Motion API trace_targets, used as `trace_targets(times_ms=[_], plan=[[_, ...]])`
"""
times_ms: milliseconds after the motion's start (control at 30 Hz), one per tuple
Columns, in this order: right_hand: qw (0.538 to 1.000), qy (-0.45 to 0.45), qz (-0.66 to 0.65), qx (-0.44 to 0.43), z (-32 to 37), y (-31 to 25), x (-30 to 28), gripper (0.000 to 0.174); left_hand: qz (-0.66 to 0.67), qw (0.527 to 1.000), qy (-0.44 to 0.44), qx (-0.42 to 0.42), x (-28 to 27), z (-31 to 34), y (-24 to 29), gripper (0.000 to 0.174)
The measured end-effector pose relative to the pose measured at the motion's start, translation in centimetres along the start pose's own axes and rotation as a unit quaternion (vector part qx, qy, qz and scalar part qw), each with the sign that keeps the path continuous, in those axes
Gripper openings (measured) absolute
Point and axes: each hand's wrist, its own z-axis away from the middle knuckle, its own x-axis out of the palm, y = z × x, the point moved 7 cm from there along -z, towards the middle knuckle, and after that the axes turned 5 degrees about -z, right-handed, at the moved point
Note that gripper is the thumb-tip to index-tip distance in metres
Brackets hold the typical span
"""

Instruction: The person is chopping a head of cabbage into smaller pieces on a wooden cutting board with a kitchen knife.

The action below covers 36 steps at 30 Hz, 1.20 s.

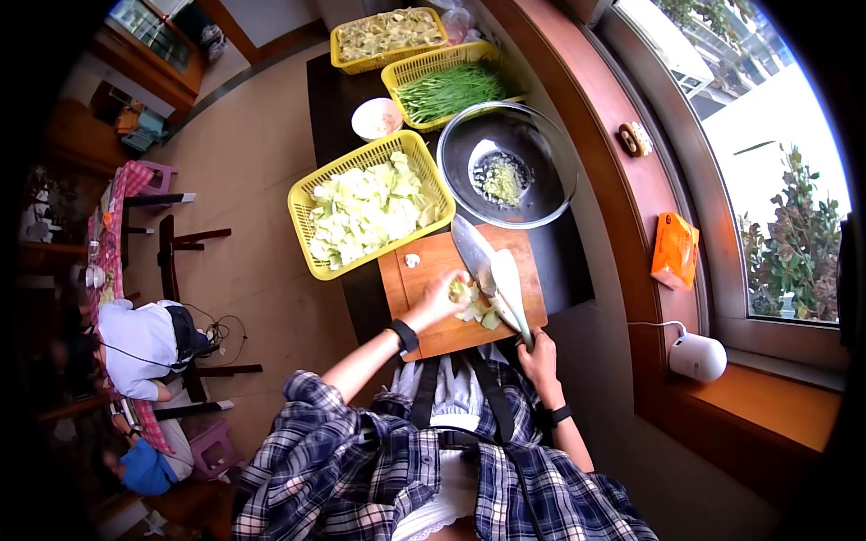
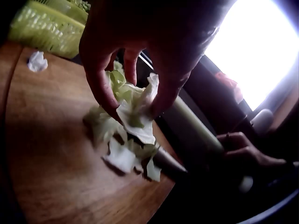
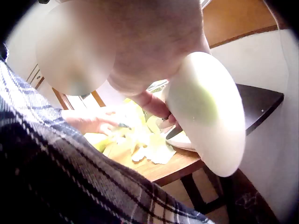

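Note:
My left hand [image 1: 439, 300] pinches a piece of cabbage leaf [image 2: 138, 109] between thumb and fingers, low over the wooden cutting board [image 1: 419, 298]. Torn cabbage scraps [image 2: 124, 156] lie on the board beneath it. At the board's near right corner, my right hand [image 1: 539, 361] grips the pale green handle of a long white tool [image 1: 508, 279]. A broad steel knife blade [image 1: 472, 248] lies alongside this tool; I cannot tell whether the knife is also in the grip. A rounded white end [image 3: 208, 116] fills much of the right wrist view.
A yellow basket [image 1: 302, 212] of cabbage pieces borders the board's far left. Beyond the board stands a glass bowl [image 1: 564, 171] with chopped pale green bits. Farther back are a white bowl [image 1: 363, 129] and yellow baskets of green stalks [image 1: 456, 90] and dumplings [image 1: 388, 32].

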Motion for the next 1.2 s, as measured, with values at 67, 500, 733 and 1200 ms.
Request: trace_targets(times_ms=[67,500,733,1200], plan=[[1.0,-0.009,0.004,-0.014,0.3,0.1,0.3,0.016,-0.003,0.998,0.038,0.044,2.7,0.6,-1.5,0.045],[0.998,-0.023,-0.038,-0.04,1.0,-2.9,3.1,0.016,-0.043,0.995,0.086,0.017,-0.4,3.8,-1.0,0.074],[0.991,-0.076,-0.105,-0.032,1.6,-7.7,8.5,0.021,0.054,0.998,0.033,-0.025,-1.2,7.0,-1.8,0.033],[0.976,0.046,0.196,-0.078,-2.9,-0.3,5.9,0.037,0.086,0.974,0.054,-0.2,-3.2,13.1,-8.8,0.011]])
